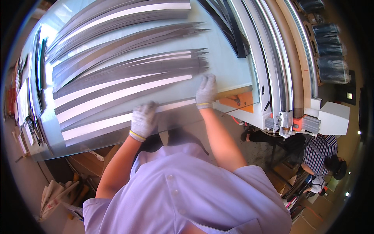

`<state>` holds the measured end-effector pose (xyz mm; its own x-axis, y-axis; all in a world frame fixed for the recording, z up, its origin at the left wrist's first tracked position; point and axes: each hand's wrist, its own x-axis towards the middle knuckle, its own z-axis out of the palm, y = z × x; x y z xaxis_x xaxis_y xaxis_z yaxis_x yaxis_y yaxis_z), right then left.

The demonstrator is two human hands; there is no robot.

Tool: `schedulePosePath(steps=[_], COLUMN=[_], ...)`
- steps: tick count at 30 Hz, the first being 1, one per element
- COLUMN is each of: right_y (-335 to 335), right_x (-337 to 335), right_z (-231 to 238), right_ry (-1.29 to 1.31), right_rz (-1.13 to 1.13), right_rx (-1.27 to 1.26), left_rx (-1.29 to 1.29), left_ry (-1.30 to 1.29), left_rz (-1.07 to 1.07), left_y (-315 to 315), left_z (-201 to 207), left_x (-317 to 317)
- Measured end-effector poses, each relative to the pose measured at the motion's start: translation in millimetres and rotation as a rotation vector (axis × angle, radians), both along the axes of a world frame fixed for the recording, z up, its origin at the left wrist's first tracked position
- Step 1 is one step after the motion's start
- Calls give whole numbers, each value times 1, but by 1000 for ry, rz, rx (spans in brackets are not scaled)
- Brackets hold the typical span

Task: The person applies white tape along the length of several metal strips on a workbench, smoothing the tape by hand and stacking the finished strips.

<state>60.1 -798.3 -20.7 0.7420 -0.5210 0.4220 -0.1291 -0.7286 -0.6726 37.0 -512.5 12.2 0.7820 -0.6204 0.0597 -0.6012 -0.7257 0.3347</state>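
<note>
Both my hands wear pale knitted gloves with yellow-edged cuffs. At the near edge of the glossy light table (233, 72), my left hand (143, 120) is closed over a long white-faced strip (97, 126), its fingers curled and slightly blurred. My right hand (206, 90) is farther right, beside that strip's right end, with the fingers bent down and pressed together. Whatever lies under those fingers is hidden. Beyond my hands, long thin dark grey strips (132, 66) are spread in overlapping bunches, a few showing white faces.
Black bars (230, 31) lie at the table's far right. Alongside runs a machine with long metal rollers (286, 58) and a white end housing (334, 118). Dark wrapped rolls (331, 50) stand beyond it. A person in a striped top (321, 150) is at lower right. Tools (33, 126) lie at left.
</note>
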Motion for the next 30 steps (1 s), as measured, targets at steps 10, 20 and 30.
schedulePosePath(steps=[10, 20, 30], right_y=[54, 21, -20], right_x=[26, 21, 14], right_z=[15, 16, 10], right_ry=[235, 320, 200], right_rz=[353, 472, 265], right_rx=[-374, -447, -445], left_rx=[89, 144, 86], left_ry=[-49, -50, -79], left_rz=[268, 304, 328], left_y=[21, 25, 21], left_z=[1, -1, 2], left_x=[42, 39, 39])
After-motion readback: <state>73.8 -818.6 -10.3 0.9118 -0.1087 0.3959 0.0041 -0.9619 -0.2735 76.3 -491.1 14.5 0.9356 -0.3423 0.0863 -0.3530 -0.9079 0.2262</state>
